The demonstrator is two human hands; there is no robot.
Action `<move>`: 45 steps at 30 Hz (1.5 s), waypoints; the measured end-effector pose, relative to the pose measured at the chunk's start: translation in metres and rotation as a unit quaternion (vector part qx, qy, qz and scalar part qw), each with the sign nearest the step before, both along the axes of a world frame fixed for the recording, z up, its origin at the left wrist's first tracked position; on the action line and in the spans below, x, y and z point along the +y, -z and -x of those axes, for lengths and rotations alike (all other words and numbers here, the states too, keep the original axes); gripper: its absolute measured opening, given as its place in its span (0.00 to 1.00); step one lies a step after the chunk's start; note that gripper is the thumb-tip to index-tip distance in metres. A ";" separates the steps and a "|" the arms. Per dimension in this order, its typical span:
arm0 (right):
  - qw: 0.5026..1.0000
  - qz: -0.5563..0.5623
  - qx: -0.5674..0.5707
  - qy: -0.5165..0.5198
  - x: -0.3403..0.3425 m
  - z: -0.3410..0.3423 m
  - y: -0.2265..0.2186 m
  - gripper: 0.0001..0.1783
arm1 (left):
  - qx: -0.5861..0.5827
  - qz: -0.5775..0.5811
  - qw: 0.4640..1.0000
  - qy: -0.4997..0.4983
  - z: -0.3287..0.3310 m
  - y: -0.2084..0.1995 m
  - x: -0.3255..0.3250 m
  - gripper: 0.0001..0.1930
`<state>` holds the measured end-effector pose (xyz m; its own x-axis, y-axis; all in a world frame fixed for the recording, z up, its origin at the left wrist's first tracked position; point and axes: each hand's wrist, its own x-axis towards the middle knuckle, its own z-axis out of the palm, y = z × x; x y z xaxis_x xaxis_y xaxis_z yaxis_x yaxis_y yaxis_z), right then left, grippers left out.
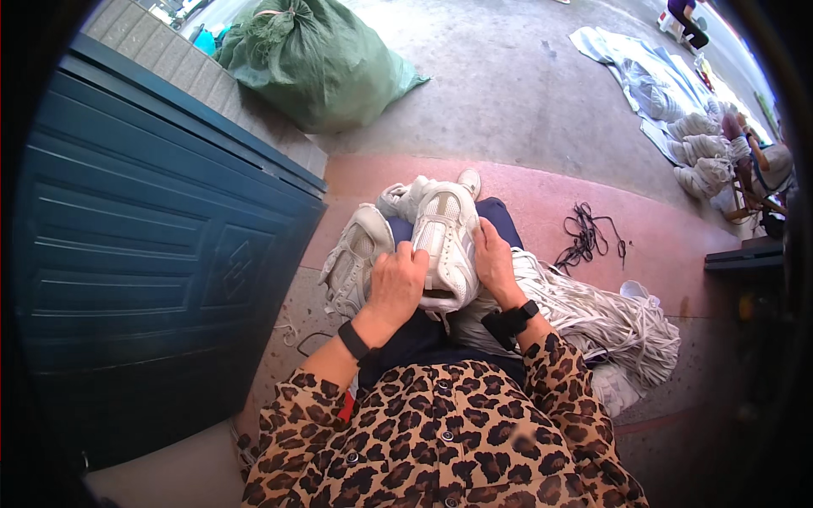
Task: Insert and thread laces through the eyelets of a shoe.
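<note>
You are steadying the white mesh sneaker on your lap, left hand curled over its heel and right hand gripping its side, so keep both clamped firmly beside the heap of white laces.

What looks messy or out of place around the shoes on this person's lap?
A tangle of black laces lies loose on the reddish pavement, apart from the big heap of white laces by the person's right side. The white sneaker under both hands shows no laces; a second sneaker lies tilted beside the left knee.
</note>
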<state>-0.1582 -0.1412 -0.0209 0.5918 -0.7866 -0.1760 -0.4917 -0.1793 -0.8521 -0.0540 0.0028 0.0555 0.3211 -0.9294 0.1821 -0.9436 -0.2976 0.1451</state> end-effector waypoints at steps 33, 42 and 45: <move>0.951 0.223 0.006 -0.215 0.045 0.050 -0.044 0.19 | 0.125 -0.035 0.984 0.123 0.043 0.007 0.002 0.04; 0.981 0.082 -0.074 -0.160 0.040 0.058 -0.036 0.08 | 0.541 0.023 0.841 -0.005 0.038 0.006 -0.009 0.03; 0.980 0.070 -0.093 -0.163 0.036 0.057 -0.035 0.08 | 0.557 0.031 0.830 0.000 0.035 0.012 -0.011 0.05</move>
